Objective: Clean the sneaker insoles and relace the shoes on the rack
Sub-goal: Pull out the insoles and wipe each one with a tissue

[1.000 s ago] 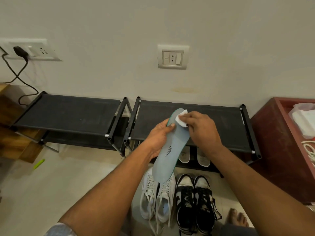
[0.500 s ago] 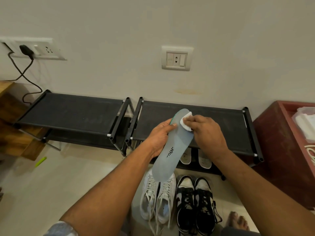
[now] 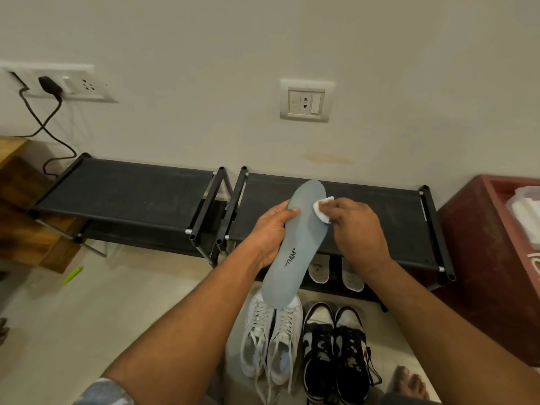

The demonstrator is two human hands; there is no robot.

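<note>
- Insole [image 3: 295,244]: likely light, thin foam that bends; best gripped along its edge at mid-length.
- Left hand [image 3: 270,232] grips it there.
- Right hand [image 3: 355,229] fingers pinch a white wipe [image 3: 323,210].

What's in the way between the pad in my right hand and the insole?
Nothing visible. The right hand pinches the pad straight against the insole near its upper end; the left hand grips the opposite edge, clear of it.
</note>
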